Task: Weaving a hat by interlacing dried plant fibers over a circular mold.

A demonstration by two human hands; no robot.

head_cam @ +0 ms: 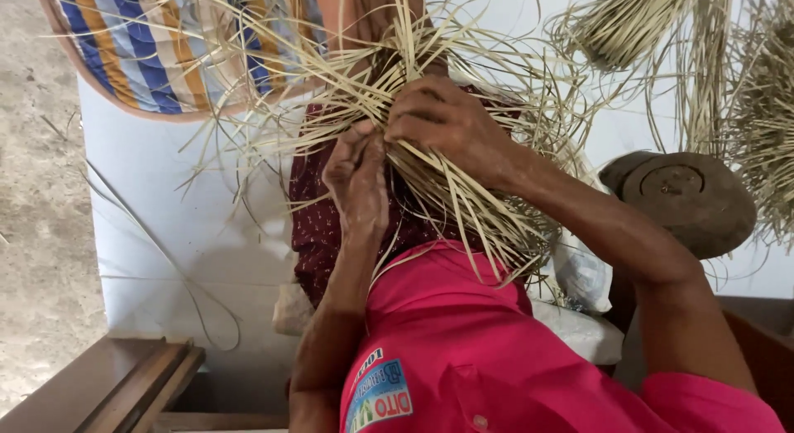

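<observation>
Head view, looking down over a pink shirt and a dark maroon patterned cloth, shows both hands working in a mass of pale, flat straw strips. Left hand is closed, fingers curled, pinching a few strips at the centre of the mass. Right hand sits just beside it, touching it at the fingertips, fingers bent down over the strips and gripping them where they cross. Strip ends fan outward in all directions from this gripped point, some reaching toward the far left and some trailing near over the shirt. White sheet covers the ground under the work. At far left lies a curved striped item in blue, orange and white, partly covered by strip ends. At far right, further bundles of straw lie on the sheet, with a round brown wooden block near them. Wooden boards occupy the near left corner, next to bare ground.
</observation>
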